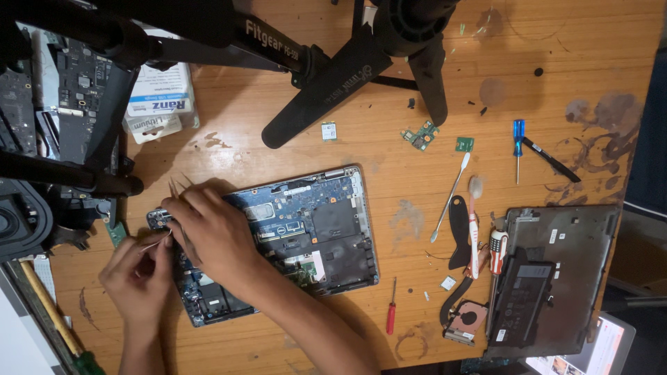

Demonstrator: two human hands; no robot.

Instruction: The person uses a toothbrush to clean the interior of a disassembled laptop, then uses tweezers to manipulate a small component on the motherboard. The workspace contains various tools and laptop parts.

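Observation:
An opened laptop [313, 229] lies bottom up in the middle of the wooden table, its blue motherboard exposed. My right hand [208, 232] rests over the laptop's left part, fingers closed around thin tweezers [175, 185] whose ends stick out above the knuckles. My left hand [139, 274] is just left of it at the laptop's left edge, pinching a thin metal tool [154, 243] between thumb and fingers. Both hands meet near the board's left corner [156, 219]. What the tool tips touch is hidden under my fingers.
Black tripod legs [326, 90] cross the top. A detached bottom cover [563, 236] with a battery [521, 298] lies right, beside a fan [467, 319], toothbrush [473, 222], spudger [448, 201], red screwdriver [391, 316] and blue screwdriver [517, 139]. Another circuit board [80, 83] and white box [161, 104] sit top left.

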